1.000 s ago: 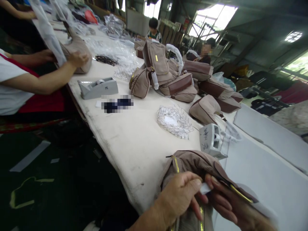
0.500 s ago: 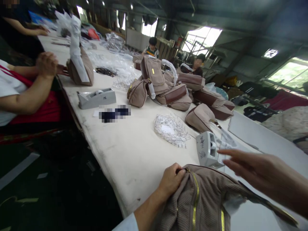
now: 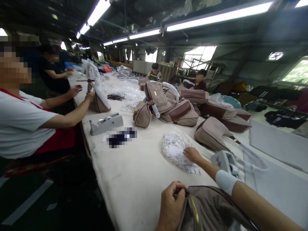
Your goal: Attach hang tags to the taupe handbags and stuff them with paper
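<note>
My left hand [image 3: 172, 203] is closed on the top edge of a taupe ribbed handbag [image 3: 209, 205], beside its yellow metal zipper. The bag stands at the near edge of the table, its lower part cut off by the frame. My right arm reaches across above the bag. The fingers of my right hand [image 3: 193, 155] are bent together against the right side of a round, flattened bundle of white sheets with dark printed marks [image 3: 172, 146]. Whatever they pinch is hidden. Just right of that forearm sits a grey tape dispenser [image 3: 222, 162].
Several taupe and brown bags [image 3: 166, 106] are heaped across the table [image 3: 134, 173]. Another tape dispenser [image 3: 108, 123] stands at the left beside a blurred dark item. A co-worker [image 3: 31, 118] at the left handles a wrapped-handle bag [image 3: 99, 101]. Clear plastic [image 3: 131, 93] lies behind.
My right hand has moved left and forward from beside the tape dispenser onto the printed bundle. My left hand keeps its hold on the handbag. The view has tilted upward.
</note>
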Tool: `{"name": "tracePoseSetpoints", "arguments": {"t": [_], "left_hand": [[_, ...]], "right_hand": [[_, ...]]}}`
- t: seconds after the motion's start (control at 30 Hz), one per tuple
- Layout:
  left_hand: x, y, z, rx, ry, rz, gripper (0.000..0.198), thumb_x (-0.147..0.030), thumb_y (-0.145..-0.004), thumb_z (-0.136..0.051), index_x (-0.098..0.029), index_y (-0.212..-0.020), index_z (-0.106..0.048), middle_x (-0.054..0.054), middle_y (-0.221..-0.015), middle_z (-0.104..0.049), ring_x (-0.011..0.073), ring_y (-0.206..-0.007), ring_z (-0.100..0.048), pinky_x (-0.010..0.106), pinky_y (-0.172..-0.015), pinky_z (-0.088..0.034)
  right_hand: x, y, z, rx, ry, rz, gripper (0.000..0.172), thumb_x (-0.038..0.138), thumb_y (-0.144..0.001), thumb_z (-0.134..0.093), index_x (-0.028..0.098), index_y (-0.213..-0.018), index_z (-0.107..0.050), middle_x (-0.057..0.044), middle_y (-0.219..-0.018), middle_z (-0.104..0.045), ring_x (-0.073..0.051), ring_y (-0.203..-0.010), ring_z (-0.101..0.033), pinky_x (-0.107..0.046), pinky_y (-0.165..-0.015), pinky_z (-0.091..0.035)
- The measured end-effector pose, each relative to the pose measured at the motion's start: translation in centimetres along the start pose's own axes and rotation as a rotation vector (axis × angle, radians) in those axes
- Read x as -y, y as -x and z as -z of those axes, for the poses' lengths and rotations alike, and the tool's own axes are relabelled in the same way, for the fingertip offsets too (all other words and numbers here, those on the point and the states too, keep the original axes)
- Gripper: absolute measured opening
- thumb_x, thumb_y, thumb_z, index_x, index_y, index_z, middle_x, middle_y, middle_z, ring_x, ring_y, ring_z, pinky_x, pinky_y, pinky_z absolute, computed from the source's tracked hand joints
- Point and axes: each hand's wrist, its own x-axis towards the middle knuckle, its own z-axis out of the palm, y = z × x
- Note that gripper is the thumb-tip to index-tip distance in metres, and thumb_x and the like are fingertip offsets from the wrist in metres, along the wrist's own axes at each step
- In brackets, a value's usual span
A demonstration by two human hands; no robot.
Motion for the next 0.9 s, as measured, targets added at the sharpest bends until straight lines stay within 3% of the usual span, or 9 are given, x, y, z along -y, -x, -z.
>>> {"name": "tracePoseSetpoints", "arguments": {"t": [0.17, 0.33, 0.47, 0.57, 0.63, 0.73, 0.8, 0.9], "left_hand": [[2.7, -1.1, -1.5, -0.082, 0.101, 0.061, 0.01, -0.022, -0.077, -0.051, -0.016, -0.076, -0.058, 0.002, -0.072, -0.061, 0.0165, -0.072, -0.056, 0.025, -0.068, -0.042], [3.2, -1.4, -3.2, -0.055, 0.245, 0.098, 0.01, -0.025, -0.076, -0.054, -0.015, -0.079, -0.057, 0.002, -0.072, -0.06, 0.0152, -0.07, -0.054, 0.024, -0.067, -0.04], [2.1, -1.4, -3.7, -0.115, 0.325, 0.093, 0.006, -0.019, -0.073, -0.055, -0.016, -0.074, -0.051, -0.001, -0.066, -0.056, 0.0129, -0.063, -0.051, 0.023, -0.063, -0.04], [-0.4, -1.2, -3.4, -0.132, 0.421, 0.09, 0.013, -0.02, -0.072, -0.058, -0.017, -0.081, -0.048, -0.002, -0.066, -0.057, 0.012, -0.062, -0.053, 0.023, -0.063, -0.041], [-2.5, -1.2, -3.0, -0.089, 0.453, 0.081, 0.025, -0.021, -0.073, -0.06, -0.016, -0.095, -0.049, -0.002, -0.068, -0.059, 0.0122, -0.063, -0.055, 0.023, -0.065, -0.041], [-4.5, -1.4, -2.5, 0.058, 0.455, 0.059, 0.039, -0.021, -0.073, -0.062, -0.014, -0.109, -0.051, 0.0, -0.071, -0.062, 0.0127, -0.067, -0.056, 0.023, -0.067, -0.041], [-4.6, -1.6, -2.3, 0.13, 0.456, 0.061, 0.028, -0.021, -0.073, -0.063, -0.012, -0.099, -0.058, 0.001, -0.072, -0.063, 0.0116, -0.066, -0.055, 0.021, -0.066, -0.041], [-4.0, -1.4, -2.3, 0.119, 0.5, 0.06, 0.017, -0.021, -0.074, -0.062, -0.015, -0.089, -0.055, 0.0, -0.07, -0.063, 0.0106, -0.064, -0.055, 0.021, -0.065, -0.04]], "right_hand": [[-1.3, -0.8, -2.7, 0.025, -0.041, -0.165, 0.022, 0.034, -0.088, -0.054, 0.014, -0.096, -0.059, -0.005, -0.096, -0.061, -0.016, -0.086, -0.059, -0.036, -0.077, -0.05], [-2.1, -0.3, -3.3, -0.018, -0.155, -0.189, 0.021, 0.033, -0.087, -0.055, 0.013, -0.088, -0.06, -0.002, -0.087, -0.061, -0.014, -0.08, -0.058, -0.033, -0.073, -0.049], [-2.2, 0.4, -1.8, -0.099, -0.312, -0.159, 0.008, 0.019, -0.081, -0.058, 0.013, -0.086, -0.058, 0.001, -0.07, -0.058, -0.011, -0.061, -0.055, -0.027, -0.062, -0.045], [-1.9, 2.0, 0.3, -0.166, -0.5, -0.105, 0.032, 0.01, -0.074, -0.055, 0.014, -0.106, -0.053, 0.004, -0.061, -0.056, -0.01, -0.05, -0.053, -0.024, -0.055, -0.042], [-1.4, 3.7, 1.7, -0.219, -0.641, -0.056, 0.04, 0.017, -0.075, -0.053, 0.014, -0.115, -0.048, 0.003, -0.067, -0.059, -0.012, -0.053, -0.055, -0.024, -0.053, -0.042], [-0.6, 7.1, 3.3, -0.26, -0.817, 0.023, 0.032, 0.037, -0.077, -0.053, 0.015, -0.1, -0.055, -0.001, -0.074, -0.06, -0.014, -0.06, -0.058, -0.025, -0.053, -0.043], [-0.2, 9.6, 4.2, -0.268, -0.939, 0.064, 0.032, 0.045, -0.075, -0.057, 0.015, -0.086, -0.057, -0.001, -0.07, -0.059, -0.014, -0.062, -0.057, -0.024, -0.053, -0.043], [0.5, 13.1, 5.1, -0.253, -1.225, 0.119, 0.031, 0.045, -0.072, -0.065, 0.016, -0.08, -0.058, 0.002, -0.064, -0.056, -0.01, -0.058, -0.052, -0.022, -0.054, -0.041]]}}
